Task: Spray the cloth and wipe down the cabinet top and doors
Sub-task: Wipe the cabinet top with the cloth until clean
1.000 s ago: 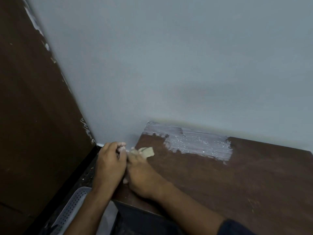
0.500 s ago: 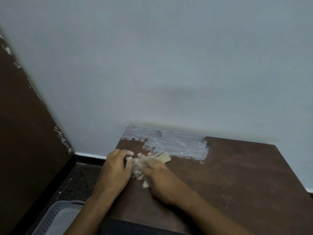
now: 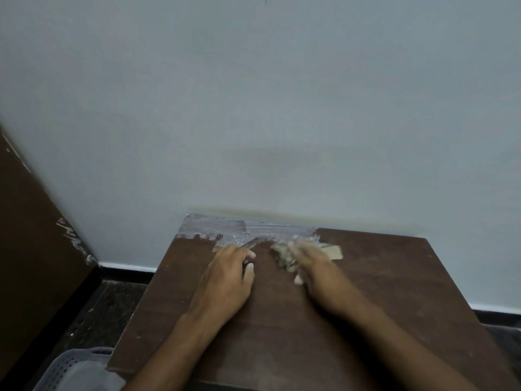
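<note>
Left hand rests mid cabinet top, fingers loosely curled, holding nothing, likely bracing. Right hand presses the bunched cloth near the back edge, blurred, exact grip unclear. White smear at back-left corner: probably the target.

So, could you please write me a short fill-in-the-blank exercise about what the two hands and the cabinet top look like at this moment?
1. The crumpled beige cloth is under the ____ hand.
2. The whitish smeared patch lies along the edge of the dark brown wooden cabinet top nearest the ____.
3. The left hand rests on the cabinet top and holds ____.
4. The grey perforated plastic basket sits on the floor at the cabinet's ____ side.

Missing words: right; wall; nothing; left
</note>
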Motion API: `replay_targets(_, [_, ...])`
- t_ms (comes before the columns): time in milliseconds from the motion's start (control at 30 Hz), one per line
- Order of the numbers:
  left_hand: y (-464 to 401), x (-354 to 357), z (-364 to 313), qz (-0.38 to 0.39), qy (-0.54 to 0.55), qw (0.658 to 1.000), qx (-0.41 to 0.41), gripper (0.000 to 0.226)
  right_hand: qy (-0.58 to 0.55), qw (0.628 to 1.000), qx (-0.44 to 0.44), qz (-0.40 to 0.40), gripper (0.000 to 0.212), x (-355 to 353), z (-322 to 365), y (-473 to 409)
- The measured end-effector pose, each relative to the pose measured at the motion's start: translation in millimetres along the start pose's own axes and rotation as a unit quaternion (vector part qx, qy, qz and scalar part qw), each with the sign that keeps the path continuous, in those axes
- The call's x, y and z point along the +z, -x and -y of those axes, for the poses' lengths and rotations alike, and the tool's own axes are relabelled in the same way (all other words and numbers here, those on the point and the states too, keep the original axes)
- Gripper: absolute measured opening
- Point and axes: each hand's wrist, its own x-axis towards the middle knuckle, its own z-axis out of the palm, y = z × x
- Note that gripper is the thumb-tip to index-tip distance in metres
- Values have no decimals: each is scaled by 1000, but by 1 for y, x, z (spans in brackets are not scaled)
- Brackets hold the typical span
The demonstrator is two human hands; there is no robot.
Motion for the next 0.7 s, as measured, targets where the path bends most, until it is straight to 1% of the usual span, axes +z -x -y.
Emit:
replay_targets(67, [1,5,-6,9,7,1000,2,18,6,997,77,-23,50,-7,-28,-16])
replay_targets(100, [0,8,-10,12,7,1000,2,18,11,995,100,-22,50,-5,-28,-19])
replay_targets(133, [-1,11,-13,14,5,1000,4,18,23,995,100,-18,50,-1,-21,-18])
replay_targets(267, [-9,22,-24,16,-15,1000,20,21,-3,1000,-21,19,53,7,20,16])
replay_targets(300, [-11,24,-26,21,-18,999,24,21,-5,999,-33,21,53,1,17,18])
replay_targets(333, [-13,26,-29,26,-20,999,30,22,2,1000,-26,12,53,-5,6,12])
replay_targets(433, [-16,29,-38,38,-26,998,49,22,17,996,80,-22,52,-17,-46,-19])
replay_targets(500, [-18,30,-41,38,-27,997,55,23,45,990,132,-20,54,-16,-52,-33])
replay_targets(533, [-20,32,-43,36,-29,997,57,23,52,990,130,-17,55,-10,-44,-34])
replay_targets(633, [-23,38,-46,36,-33,997,60,24,30,999,21,13,52,6,-13,-15])
replay_targets(667, [-25,40,-47,43,-36,997,61,24,22,1000,2,19,51,2,-15,-12])
replay_targets(700, [-25,42,-48,49,-35,996,62,24,21,1000,2,12,50,-4,-27,-15])
